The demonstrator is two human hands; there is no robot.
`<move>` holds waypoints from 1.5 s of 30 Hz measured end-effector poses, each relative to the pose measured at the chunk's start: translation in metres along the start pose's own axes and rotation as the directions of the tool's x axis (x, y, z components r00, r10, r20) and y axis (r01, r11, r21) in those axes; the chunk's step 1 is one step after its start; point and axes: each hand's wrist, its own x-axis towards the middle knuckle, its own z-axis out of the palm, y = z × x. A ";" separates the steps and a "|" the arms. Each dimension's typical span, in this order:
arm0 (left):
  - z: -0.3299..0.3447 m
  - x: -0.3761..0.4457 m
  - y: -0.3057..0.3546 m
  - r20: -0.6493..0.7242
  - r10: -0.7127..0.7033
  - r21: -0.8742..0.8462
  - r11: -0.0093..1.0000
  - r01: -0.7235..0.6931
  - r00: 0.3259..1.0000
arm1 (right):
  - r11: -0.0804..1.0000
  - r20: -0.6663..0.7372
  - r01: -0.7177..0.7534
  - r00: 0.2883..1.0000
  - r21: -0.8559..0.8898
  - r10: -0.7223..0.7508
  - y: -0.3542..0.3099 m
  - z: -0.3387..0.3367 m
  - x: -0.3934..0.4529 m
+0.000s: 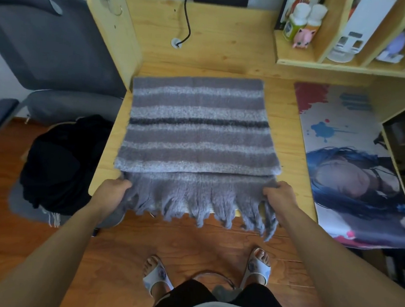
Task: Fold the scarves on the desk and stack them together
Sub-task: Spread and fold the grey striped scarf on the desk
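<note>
Single head cam, wide-angle, looks forward and steeply down from above standing person. Desk (291, 140) fills frame middle, fairly close; scarf (198, 129) dead centre. Both forearms run in from bottom corners, feet visible at bottom edge. Shelf (346, 65) at top right, chair (48, 46) at left. Edges bend, fisheye style. No second view.

Grey-striped scarf (198, 126), pale wood desk (290, 145)

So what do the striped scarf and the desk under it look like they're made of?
The striped scarf looks like a thick, fuzzy wool or acrylic knit: matte, nubbly pile with twisted tassels along its near edge. The desk looks like pale pine with a smooth clear finish: grain lines and small knots show.
</note>
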 end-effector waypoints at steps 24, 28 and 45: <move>0.080 0.075 0.071 0.000 0.286 0.293 0.916 -0.273 0.958 | 0.996 -0.004 0.064 0.998 -0.064 -0.064 -0.044 -0.013 0.065; 0.069 0.064 0.079 -0.202 0.179 0.022 0.984 -0.178 0.963 | 0.991 0.026 -0.074 0.997 0.115 0.072 -0.047 -0.017 0.058; 0.052 -0.031 0.014 0.172 -0.377 -0.359 0.836 0.414 0.910 | 0.922 0.229 -0.317 0.936 0.223 0.266 0.023 -0.015 -0.001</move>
